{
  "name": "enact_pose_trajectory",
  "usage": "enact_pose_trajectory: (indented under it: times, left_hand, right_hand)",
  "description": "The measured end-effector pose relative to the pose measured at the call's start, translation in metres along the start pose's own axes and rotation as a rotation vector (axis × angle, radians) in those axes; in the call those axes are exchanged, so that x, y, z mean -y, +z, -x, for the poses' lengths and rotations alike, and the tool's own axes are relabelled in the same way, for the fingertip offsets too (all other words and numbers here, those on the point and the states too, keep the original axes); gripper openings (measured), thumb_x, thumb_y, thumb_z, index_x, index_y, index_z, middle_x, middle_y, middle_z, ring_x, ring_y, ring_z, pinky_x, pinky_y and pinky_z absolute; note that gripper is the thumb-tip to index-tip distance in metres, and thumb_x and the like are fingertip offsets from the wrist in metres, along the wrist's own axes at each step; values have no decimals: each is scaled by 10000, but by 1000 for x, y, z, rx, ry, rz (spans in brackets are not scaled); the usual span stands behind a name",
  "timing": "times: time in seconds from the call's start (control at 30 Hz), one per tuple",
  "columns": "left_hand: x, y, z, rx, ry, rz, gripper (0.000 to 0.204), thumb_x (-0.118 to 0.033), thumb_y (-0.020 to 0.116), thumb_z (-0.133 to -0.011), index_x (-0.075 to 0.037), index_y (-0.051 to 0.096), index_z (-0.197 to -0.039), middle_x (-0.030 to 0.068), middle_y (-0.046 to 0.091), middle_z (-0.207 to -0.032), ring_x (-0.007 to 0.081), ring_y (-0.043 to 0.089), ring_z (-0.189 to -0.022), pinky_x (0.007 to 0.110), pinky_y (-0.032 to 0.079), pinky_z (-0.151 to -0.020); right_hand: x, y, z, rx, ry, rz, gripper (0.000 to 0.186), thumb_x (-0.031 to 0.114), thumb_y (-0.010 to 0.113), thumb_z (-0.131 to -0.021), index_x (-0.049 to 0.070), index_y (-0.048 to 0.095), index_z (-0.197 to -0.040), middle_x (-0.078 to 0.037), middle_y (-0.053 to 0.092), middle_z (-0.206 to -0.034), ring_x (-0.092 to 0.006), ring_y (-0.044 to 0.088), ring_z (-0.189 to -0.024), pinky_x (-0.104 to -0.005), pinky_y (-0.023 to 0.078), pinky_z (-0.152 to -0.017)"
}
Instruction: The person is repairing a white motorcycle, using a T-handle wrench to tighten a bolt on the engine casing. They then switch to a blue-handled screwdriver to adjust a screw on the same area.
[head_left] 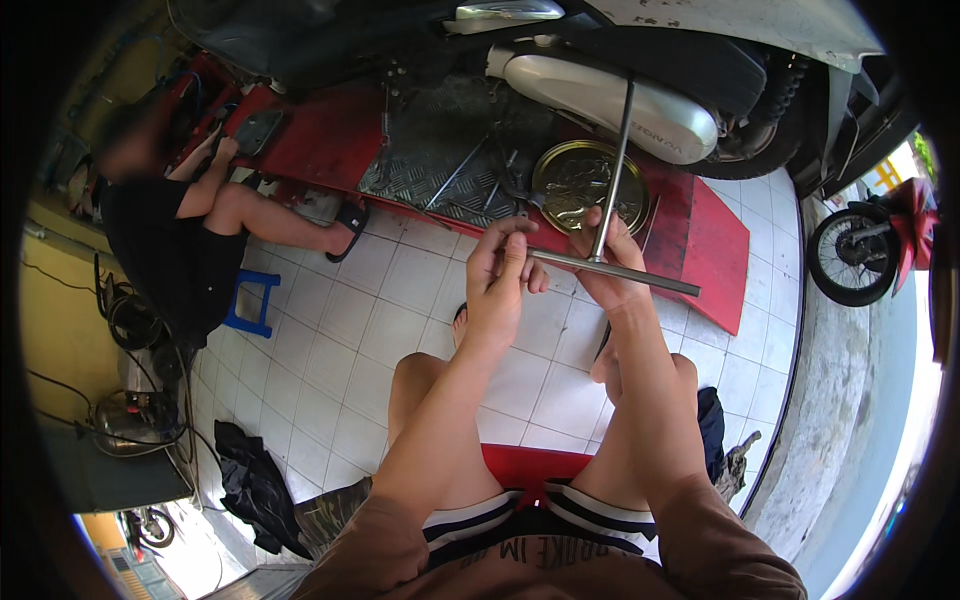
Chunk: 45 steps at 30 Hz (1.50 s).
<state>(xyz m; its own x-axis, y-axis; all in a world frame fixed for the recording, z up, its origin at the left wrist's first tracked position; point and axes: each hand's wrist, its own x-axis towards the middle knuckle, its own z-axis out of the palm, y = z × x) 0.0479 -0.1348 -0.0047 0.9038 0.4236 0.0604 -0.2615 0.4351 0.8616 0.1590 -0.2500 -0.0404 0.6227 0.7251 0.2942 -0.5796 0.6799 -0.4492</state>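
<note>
While the person sits low with bare knees apart over the white tiled floor (330, 330), both hands are raised in front of the red ramp (700, 230). The right hand (612, 262) is closed around a T-shaped metal wrench (610, 180), at the place where the long shaft meets the crossbar; the shaft goes up from the hand toward the silver engine cover (610, 95) of the scooter that stands on the ramp, and the crossbar runs out to the right of the hand, slightly downward. The left hand (500, 275) is just beside the right one, its fingers (515, 235) pinched on the left end of the crossbar. Behind the hands, a round brass-coloured tray (565, 175) lies on the ramp, near a ridged metal plate (450, 150) with some thin tools on it. At the left, another person in dark clothes sits on a small blue stool (255, 300), with one hand (225, 150) at the ramp. A dark cloth (255, 485) lies on the floor at the lower left, and a second motorbike (865, 245) stands at the right edge.
</note>
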Motion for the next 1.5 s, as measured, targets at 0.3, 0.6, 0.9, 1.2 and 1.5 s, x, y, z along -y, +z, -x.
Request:
enact_pose_trajectory:
  times: [0.3, 0.6, 0.9, 1.2, 1.5]
  left_hand:
    - [-2, 15, 19, -73, 360, -852, 279, -194, 445, -987, 26, 600, -914, 41, 519, -699, 94, 425, -545, 263, 337, -486]
    - [15, 22, 33, -28, 420, -1068, 151, -93, 516, -941, 24, 601, -898, 124, 550, -680, 248, 520, -536, 342, 424, -513]
    - [14, 42, 38, 137, 442, -1140, 128, -155, 600, -900, -43, 646, -859, 89, 604, -687, 234, 543, -466, 343, 429, -463]
    - [-33, 32, 32, 177, 1010, -1089, 141, -89, 694, -789, -42, 674, -920, 39, 578, -628, 180, 528, -464, 283, 420, -451]
    - [-77, 2, -1, -64, 1017, -1316, 430, -44, 710, -775, -126, 663, -1195, 18, 527, -655, 145, 468, -487, 275, 393, -458]
  right_hand:
    - [6, 10, -6, -20, -109, -107, 354, 415, 594, -899, 74, 671, -957, 47, 457, -591, -79, 307, -532, -239, 256, -508]
    - [8, 19, -17, -44, -79, -91, 345, 391, 591, -917, 57, 647, -976, 47, 452, -561, -62, 319, -504, -227, 246, -493]
    - [7, 11, -27, 8, 18, 133, 398, 404, 594, -909, 12, 636, -965, 22, 436, -559, -77, 302, -524, -239, 264, -508]
    - [-5, 15, -27, -35, -70, 174, 400, 405, 543, -943, 15, 630, -927, 27, 404, -568, -83, 336, -546, -239, 295, -520]
    - [-1, 21, -20, -105, -104, 172, 394, 436, 521, -945, 59, 624, -900, 45, 355, -558, -84, 294, -538, -244, 277, -537]
